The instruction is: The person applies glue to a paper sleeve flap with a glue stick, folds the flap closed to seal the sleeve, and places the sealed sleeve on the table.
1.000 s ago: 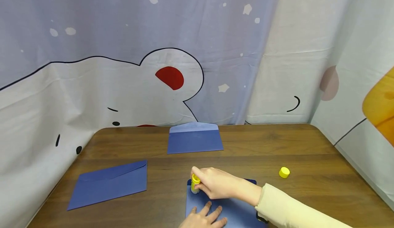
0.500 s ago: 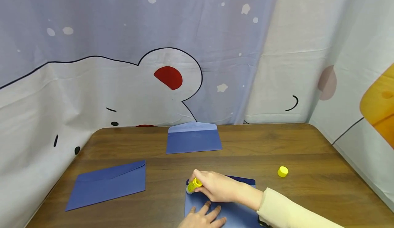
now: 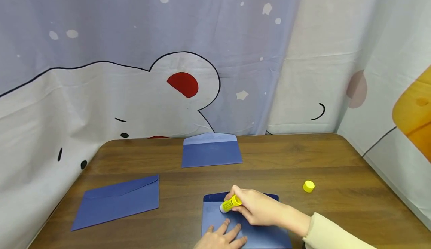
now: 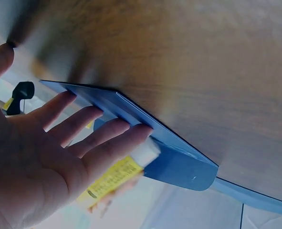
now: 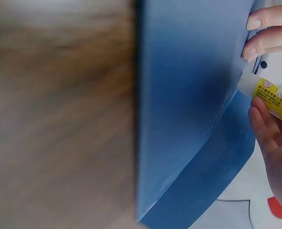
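A blue envelope [image 3: 266,236] lies at the table's near side with its darker flap [image 3: 213,197] unfolded away from me. My left hand [image 3: 223,238] rests on it, fingers spread and straight. My right hand [image 3: 260,208] pinches a yellow glue stick [image 3: 230,204] between thumb and fingers. The stick leans over, its whitish end down at the envelope just below the flap's fold. In the right wrist view, the glue stick [image 5: 273,98] meets the envelope [image 5: 193,90] near the fold, close to the left fingertips. A faint shiny streak runs along that fold.
The yellow cap [image 3: 308,186] stands on the wooden table [image 3: 336,219] to the right. Another blue envelope [image 3: 212,155] with its flap up lies at the back edge. A third envelope [image 3: 118,202], flap folded down, lies at the left. A printed curtain [image 3: 134,92] hangs behind.
My right hand has moved the glue stick from the envelope's left corner rightward along the fold, tilting it from nearly upright to leaning. The left hand stays in place.
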Motion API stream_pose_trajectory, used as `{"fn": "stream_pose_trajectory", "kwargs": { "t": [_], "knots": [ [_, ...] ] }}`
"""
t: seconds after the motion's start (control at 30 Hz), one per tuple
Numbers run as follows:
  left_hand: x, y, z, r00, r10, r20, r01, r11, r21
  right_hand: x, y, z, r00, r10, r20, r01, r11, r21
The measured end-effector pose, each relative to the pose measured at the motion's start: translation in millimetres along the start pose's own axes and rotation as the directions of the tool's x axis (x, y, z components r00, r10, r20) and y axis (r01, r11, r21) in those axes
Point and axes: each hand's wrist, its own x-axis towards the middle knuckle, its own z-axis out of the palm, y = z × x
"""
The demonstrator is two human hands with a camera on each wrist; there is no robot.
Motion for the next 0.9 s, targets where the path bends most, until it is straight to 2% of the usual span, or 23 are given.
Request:
{"fn": "stream_pose_trajectory", "kwargs": {
  "t": [0.2,0.43,0.53,0.73,0.9],
  "knots": [
    [-0.5,1.1,-2.2,1.0,-0.008,-0.002,0.008,1.0,-0.019,-28.1,10.4,-8.2,0.997,0.019,-0.079,-0.018,1.0,0.01],
    [1.5,-1.3,-2.0,0.994,-0.031,0.102,0.044,0.992,-0.119,-58.2,18.9,-17.7,0.987,0.016,-0.16,-0.016,1.0,-0.004],
    [2.1,-1.7,-1.6,0.992,-0.037,0.12,0.053,0.99,-0.132,-66.9,20.5,-23.0,0.984,0.021,-0.176,-0.026,0.999,-0.025],
    [2.3,-2.1,-1.2,0.993,-0.029,0.112,0.044,0.989,-0.141,-83.5,23.9,-34.8,0.978,0.081,-0.191,-0.098,0.992,-0.082],
    [1.1,-3.3,-1.1,0.994,-0.007,0.111,0.025,0.986,-0.168,-97.7,27.5,-44.0,0.97,0.133,-0.204,-0.167,0.973,-0.159]
  ]
}}
